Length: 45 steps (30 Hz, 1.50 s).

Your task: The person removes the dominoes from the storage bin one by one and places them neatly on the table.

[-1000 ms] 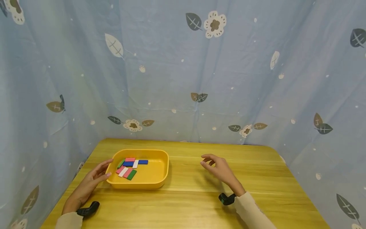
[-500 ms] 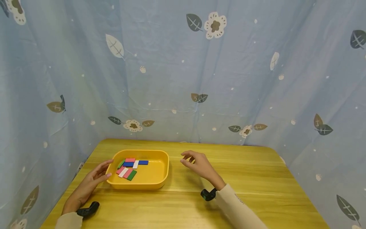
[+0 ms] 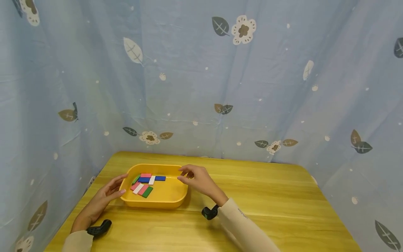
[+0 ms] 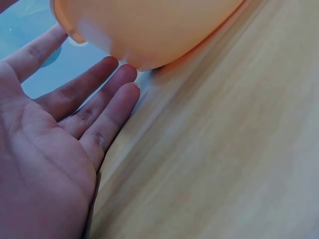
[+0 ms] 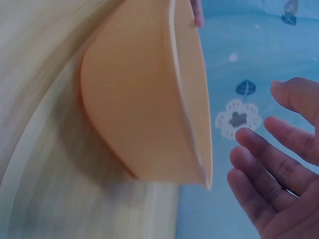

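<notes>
A yellow plastic basin stands on the left half of the table. Flat rectangular blocks in pink, white, blue and green lie inside it, toward its left; one is a dark green block. My left hand is at the basin's left end, thumb by the rim. In the left wrist view its fingers are extended, with tips at the outer wall. My right hand hovers at the right end, fingertips overlapping the rim in the head view. The right wrist view shows its loosely bent fingers apart from the basin, holding nothing.
The wooden table extends to the right of the basin and in front of it. A blue patterned curtain hangs behind the table and along both sides. Black devices are strapped at the left wrist and right wrist.
My right hand has travelled left across the table to the basin's right rim. The left hand keeps its place at the basin, and the head view has shifted slightly.
</notes>
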Available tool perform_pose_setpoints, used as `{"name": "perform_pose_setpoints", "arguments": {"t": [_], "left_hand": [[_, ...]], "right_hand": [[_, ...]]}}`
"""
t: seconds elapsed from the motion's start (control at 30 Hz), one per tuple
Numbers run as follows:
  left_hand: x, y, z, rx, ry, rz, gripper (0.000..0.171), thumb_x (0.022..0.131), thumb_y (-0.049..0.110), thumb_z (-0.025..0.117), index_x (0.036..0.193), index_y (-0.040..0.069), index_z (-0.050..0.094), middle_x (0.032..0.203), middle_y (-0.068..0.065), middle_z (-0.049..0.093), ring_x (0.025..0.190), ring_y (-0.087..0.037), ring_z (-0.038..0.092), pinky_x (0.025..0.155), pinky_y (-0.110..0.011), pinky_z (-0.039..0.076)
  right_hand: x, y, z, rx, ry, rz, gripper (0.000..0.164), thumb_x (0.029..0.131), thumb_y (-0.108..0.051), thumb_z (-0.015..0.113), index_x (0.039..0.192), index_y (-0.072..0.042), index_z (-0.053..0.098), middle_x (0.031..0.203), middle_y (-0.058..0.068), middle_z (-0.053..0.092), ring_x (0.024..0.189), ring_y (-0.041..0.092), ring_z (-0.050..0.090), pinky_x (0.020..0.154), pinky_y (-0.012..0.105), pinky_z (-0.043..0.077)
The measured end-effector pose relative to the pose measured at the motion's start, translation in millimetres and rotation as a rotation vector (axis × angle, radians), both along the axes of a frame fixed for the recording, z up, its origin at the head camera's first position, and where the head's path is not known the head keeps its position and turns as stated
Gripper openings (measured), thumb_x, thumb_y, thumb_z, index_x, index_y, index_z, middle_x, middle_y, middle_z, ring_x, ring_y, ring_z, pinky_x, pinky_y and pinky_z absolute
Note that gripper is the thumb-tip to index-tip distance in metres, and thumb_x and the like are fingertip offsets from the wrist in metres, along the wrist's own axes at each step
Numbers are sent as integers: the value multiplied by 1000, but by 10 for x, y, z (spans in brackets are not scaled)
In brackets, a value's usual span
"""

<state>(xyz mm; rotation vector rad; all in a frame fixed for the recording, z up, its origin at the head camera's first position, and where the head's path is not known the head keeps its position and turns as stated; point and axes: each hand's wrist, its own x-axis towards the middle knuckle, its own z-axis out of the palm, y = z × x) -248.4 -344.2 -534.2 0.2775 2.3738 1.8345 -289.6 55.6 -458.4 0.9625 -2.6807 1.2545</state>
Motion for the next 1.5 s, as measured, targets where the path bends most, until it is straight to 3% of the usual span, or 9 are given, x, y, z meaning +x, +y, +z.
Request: {"name": "perform_pose_setpoints", "arguments": {"t": [0.63, 0.8, 1.23, 1.5], "left_hand": [[-28, -19, -53, 18, -12, -7, 64, 107, 27, 59, 163, 22, 29, 163, -18, 26, 124, 6, 46, 94, -14, 43], [-17, -5, -45, 20, -17, -7, 65, 106, 27, 60, 163, 20, 29, 163, -18, 27, 123, 6, 46, 93, -13, 43], [-42, -5, -31, 12, -7, 4, 64, 106, 27, 60, 163, 21, 30, 164, -18, 26, 126, 5, 43, 93, -12, 42], [-34, 9, -21, 31, 0, -1, 63, 106, 23, 60, 162, 19, 31, 161, -19, 30, 125, 2, 48, 94, -15, 45]], "right_hand": [[-32, -611, -202, 10, -124, 42, 32, 97, -33, 74, 123, -15, 72, 99, -11, 69, 82, 1, 61, 75, 20, 52], [-36, -689, -282, 18, -162, 34, 32, 96, -27, 76, 122, -9, 72, 94, -11, 69, 80, 2, 61, 75, 21, 52], [-97, -884, -319, 2, -266, -37, 33, 93, -22, 80, 123, -8, 73, 88, -7, 69, 75, 6, 61, 69, 24, 51], [-181, -965, -376, -62, -413, -167, 42, 90, -16, 82, 128, -4, 68, 82, -1, 66, 68, 19, 63, 58, 28, 51]]}}
